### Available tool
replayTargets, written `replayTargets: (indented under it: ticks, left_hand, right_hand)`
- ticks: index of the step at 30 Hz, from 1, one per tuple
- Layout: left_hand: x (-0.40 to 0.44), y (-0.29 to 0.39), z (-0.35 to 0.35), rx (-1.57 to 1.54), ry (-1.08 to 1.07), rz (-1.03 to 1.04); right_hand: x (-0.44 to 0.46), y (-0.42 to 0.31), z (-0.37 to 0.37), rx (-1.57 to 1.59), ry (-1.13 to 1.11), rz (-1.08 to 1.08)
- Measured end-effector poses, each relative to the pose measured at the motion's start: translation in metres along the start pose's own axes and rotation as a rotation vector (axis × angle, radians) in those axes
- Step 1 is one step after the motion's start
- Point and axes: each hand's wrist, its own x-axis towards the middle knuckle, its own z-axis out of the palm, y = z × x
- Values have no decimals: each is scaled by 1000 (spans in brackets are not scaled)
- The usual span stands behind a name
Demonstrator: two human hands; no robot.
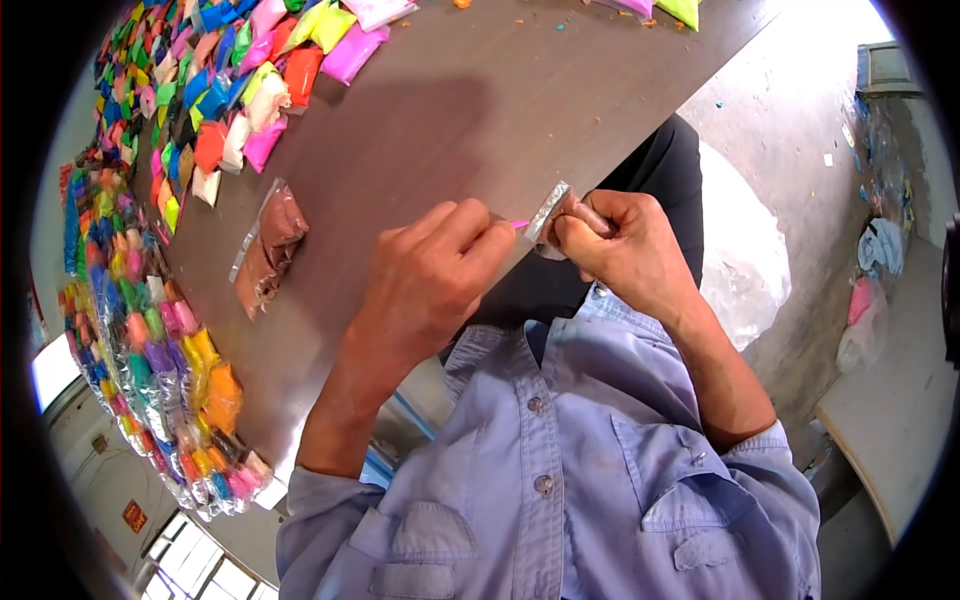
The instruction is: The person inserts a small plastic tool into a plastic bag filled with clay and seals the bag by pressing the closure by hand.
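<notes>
My right hand point(635, 240) is wrapped round a small clear packet point(547, 212) of brown material, its silvery sealed edge pointing toward my other hand. My left hand point(435, 265) is closed, with a thin pink piece point(519, 224) showing between its fingertips and the packet edge. What this pink piece belongs to is hidden by the fingers. Left of my hands, another clear packet of brown material point(272, 245) lies flat on the brown table.
Many colourful packets point(240, 90) are heaped at the table's upper left. Strips of filled packets point(150, 360) run down the left edge. Small coloured crumbs dot the table point(540, 90). A white plastic bag point(745, 250) lies on the floor at the right, beyond my leg.
</notes>
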Motion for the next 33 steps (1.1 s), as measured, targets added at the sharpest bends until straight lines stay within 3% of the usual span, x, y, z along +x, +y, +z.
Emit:
replayTargets:
  ticks: [33]
  left_hand:
    - [-4, 1, 3, 25, 59, 78]
  right_hand:
    - [1, 2, 1, -12, 21, 18]
